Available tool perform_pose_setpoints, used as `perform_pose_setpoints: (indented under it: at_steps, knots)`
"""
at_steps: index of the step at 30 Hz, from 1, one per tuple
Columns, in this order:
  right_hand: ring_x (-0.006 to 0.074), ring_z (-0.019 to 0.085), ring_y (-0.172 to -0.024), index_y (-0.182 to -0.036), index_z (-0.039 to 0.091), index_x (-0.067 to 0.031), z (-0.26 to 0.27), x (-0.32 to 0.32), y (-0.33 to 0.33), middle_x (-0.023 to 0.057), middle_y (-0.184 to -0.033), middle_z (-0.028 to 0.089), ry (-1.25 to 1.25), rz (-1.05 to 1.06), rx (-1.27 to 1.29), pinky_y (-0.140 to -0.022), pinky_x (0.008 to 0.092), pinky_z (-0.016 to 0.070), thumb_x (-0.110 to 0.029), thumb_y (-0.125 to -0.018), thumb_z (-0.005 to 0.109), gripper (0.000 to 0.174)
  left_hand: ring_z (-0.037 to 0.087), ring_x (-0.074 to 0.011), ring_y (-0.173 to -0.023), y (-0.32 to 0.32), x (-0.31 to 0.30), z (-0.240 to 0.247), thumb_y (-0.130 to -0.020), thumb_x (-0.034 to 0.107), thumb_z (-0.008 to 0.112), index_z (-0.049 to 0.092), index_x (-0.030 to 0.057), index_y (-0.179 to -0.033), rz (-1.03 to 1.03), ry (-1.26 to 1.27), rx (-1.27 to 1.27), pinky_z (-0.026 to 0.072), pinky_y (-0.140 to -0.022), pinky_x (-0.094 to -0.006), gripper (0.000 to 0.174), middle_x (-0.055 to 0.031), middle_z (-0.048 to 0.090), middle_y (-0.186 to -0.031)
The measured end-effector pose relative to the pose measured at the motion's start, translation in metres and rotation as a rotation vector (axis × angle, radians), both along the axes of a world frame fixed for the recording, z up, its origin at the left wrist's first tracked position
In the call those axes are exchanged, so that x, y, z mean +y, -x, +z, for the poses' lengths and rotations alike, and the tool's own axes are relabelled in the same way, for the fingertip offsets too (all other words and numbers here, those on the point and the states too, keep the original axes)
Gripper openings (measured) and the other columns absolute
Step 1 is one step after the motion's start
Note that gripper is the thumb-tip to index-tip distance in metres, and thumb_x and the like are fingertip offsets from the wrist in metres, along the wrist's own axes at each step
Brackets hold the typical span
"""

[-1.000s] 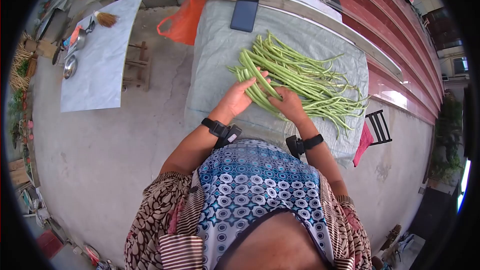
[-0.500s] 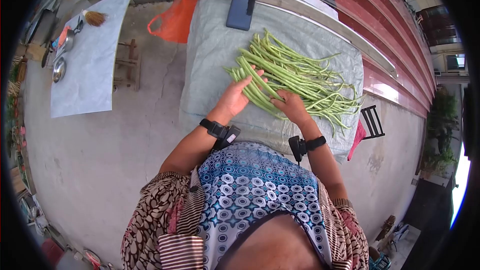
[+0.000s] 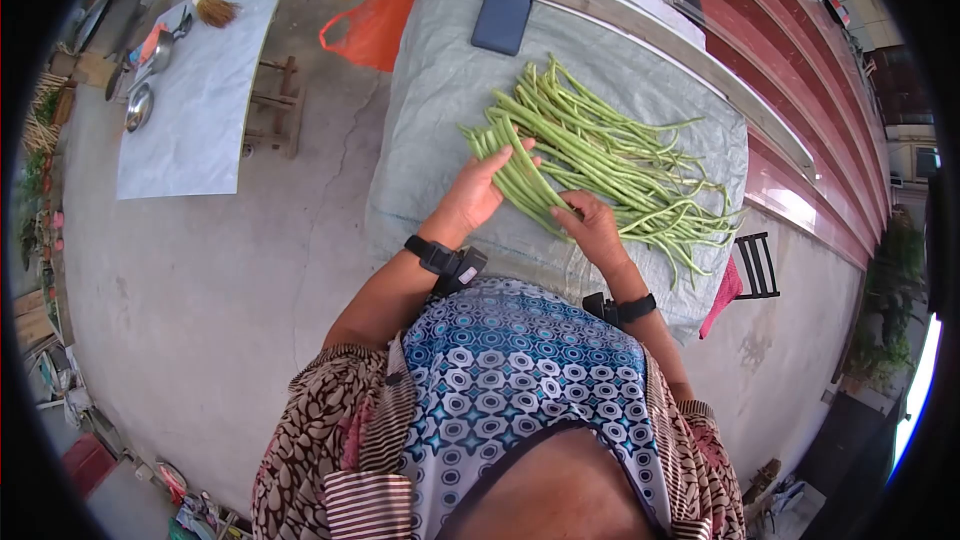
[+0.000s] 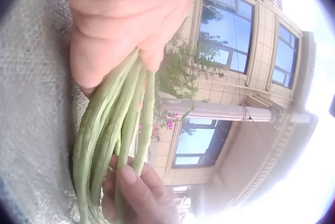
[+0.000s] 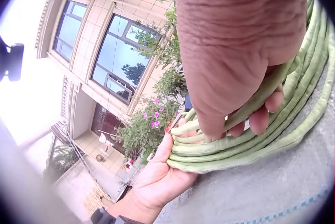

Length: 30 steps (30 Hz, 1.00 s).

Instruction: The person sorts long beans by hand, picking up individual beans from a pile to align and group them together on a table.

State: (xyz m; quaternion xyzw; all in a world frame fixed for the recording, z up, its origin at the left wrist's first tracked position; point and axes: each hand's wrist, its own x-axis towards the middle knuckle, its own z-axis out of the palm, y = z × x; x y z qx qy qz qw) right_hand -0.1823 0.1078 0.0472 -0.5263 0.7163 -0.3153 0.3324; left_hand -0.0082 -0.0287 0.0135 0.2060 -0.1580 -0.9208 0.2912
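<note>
A bunch of long green beans (image 3: 528, 185) lies across my left hand (image 3: 470, 197), which grips it near one end, thumb over the top. My right hand (image 3: 596, 236) pinches beans of the same bunch further along, at the near side of the pile. In the left wrist view, several beans (image 4: 110, 124) run from the left palm down to the right fingers (image 4: 138, 192). The right wrist view shows the right thumb and fingers around a bean, with the bunch (image 5: 235, 151) stretching to the left hand (image 5: 159, 185). More long beans (image 3: 640, 175) are spread beside both hands.
The beans lie on a table covered with a grey woven sheet (image 3: 430, 90). A phone (image 3: 504, 12) and an orange plastic bag (image 3: 385, 25) are at its far side, along a long board (image 3: 660, 30). A second table (image 3: 200, 110) with metal bowls (image 3: 139, 107) stands left.
The right hand has shifted slightly toward the body and right along the bunch, its fingers more extended. The left hand keeps its grip. The head view has swayed a little.
</note>
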Motion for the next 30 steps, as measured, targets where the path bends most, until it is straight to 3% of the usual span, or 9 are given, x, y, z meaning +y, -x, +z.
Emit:
perform_pose_setpoints:
  at_steps: [3, 5, 8, 12, 14, 20, 23, 28, 30]
  knots:
    - [0.0287, 0.061, -0.084, -0.101, 0.068, -0.006, 0.009, -0.003, 0.001, 0.0117, -0.089, 0.062, -0.065, 0.063, 0.071, -0.073, 0.0361, 0.0481, -0.022, -0.085, 0.069, 0.023, 0.054, -0.0288, -0.121, 0.0, 0.0, -0.002, -0.099, 0.02, 0.052, 0.047, 0.0093, -0.133, -0.004, -0.003, -0.019, 0.0468, -0.101, -0.0441, 0.036, -0.0113, 0.056, -0.131]
    - [0.0301, 0.061, -0.086, -0.102, 0.068, -0.0082, 0.018, -0.004, -0.001, 0.0112, -0.092, 0.062, 0.046, 0.067, 0.278, -0.074, 0.0382, 0.049, -0.024, -0.084, 0.069, 0.024, 0.054, -0.0288, -0.121, -0.001, 0.001, -0.002, -0.098, 0.02, 0.053, 0.048, 0.0091, -0.131, 0.018, -0.046, -0.003, 0.0467, -0.101, -0.0443, 0.035, -0.0114, 0.057, -0.131]
    - [0.0309, 0.06, -0.089, -0.104, 0.068, -0.0107, 0.018, -0.001, -0.001, 0.01, -0.096, 0.062, 0.047, 0.125, 0.418, -0.077, 0.0401, 0.0497, -0.025, -0.083, 0.069, 0.025, 0.059, -0.0253, -0.11, 0.0, 0.004, 0.003, -0.098, 0.021, 0.056, 0.049, 0.0082, -0.131, 0.059, -0.054, 0.007, 0.0485, -0.097, -0.0416, 0.036, -0.0079, 0.061, -0.119]
    - [0.0299, 0.061, -0.089, -0.106, 0.067, -0.0132, 0.021, 0.005, 0.005, 0.0084, -0.096, 0.062, 0.134, 0.231, 0.389, -0.075, 0.0396, 0.0513, -0.027, -0.083, 0.068, 0.027, 0.058, -0.0196, -0.091, 0.002, 0.002, -0.019, -0.097, 0.025, 0.057, 0.057, 0.0085, -0.113, -0.014, -0.017, 0.065, 0.0491, -0.088, -0.0385, 0.023, -0.002, 0.06, -0.093]
    - [0.0297, 0.063, -0.085, -0.106, 0.067, -0.0154, 0.025, 0.015, 0.011, 0.0067, -0.094, 0.061, 0.027, 0.169, 0.417, -0.073, 0.0394, 0.0525, -0.025, -0.08, 0.07, 0.028, 0.056, -0.0174, -0.083, 0.004, 0.002, -0.013, -0.097, 0.028, 0.058, 0.059, 0.0094, -0.103, 0.004, -0.042, 0.046, 0.0488, -0.085, -0.0376, 0.019, -0.0001, 0.056, -0.083]
    - [0.0304, 0.064, -0.072, -0.1, 0.067, -0.0184, 0.041, 0.052, 0.071, 0.0042, -0.089, 0.061, 0.007, 0.122, 0.729, -0.065, 0.0413, 0.0533, -0.015, -0.067, 0.07, 0.033, 0.057, -0.0172, -0.082, 0.001, 0.002, -0.018, -0.097, 0.027, 0.057, 0.057, 0.0115, -0.093, 0.023, -0.084, 0.011, 0.0489, -0.086, -0.0389, 0.016, 0.0, 0.057, -0.081]
    - [0.0289, 0.062, -0.07, -0.088, 0.067, -0.016, 0.065, 0.077, 0.111, 0.0029, -0.084, 0.063, -0.061, 0.026, 0.825, -0.068, 0.0397, 0.0501, -0.017, -0.07, 0.071, 0.019, 0.058, -0.0183, -0.079, 0.001, 0.001, -0.017, -0.097, 0.027, 0.058, 0.056, 0.0109, -0.094, 0.072, -0.095, 0.015, 0.0511, -0.081, -0.0394, 0.017, -0.0013, 0.055, -0.078]
    - [0.0275, 0.062, -0.072, -0.087, 0.066, -0.0153, 0.094, 0.107, 0.135, 0.0025, -0.077, 0.065, -0.293, -0.037, 0.869, -0.072, 0.0388, 0.0494, -0.018, -0.072, 0.071, 0.016, 0.056, -0.0168, -0.076, 0.006, 0.0, -0.02, -0.097, 0.028, 0.057, 0.055, 0.0123, -0.091, 0.036, -0.082, 0.004, 0.0503, -0.081, -0.038, 0.017, 0.0012, 0.054, -0.076]
    - [0.0278, 0.062, -0.07, -0.088, 0.066, -0.0143, 0.099, 0.116, 0.143, 0.0026, -0.074, 0.065, -0.255, -0.107, 0.976, -0.075, 0.0378, 0.048, -0.018, -0.071, 0.073, 0.019, 0.055, -0.0161, -0.075, 0.006, -0.001, -0.024, -0.097, 0.028, 0.059, 0.054, 0.0126, -0.091, 0.055, -0.097, 0.016, 0.0498, -0.08, -0.0373, 0.017, 0.0017, 0.053, -0.075]
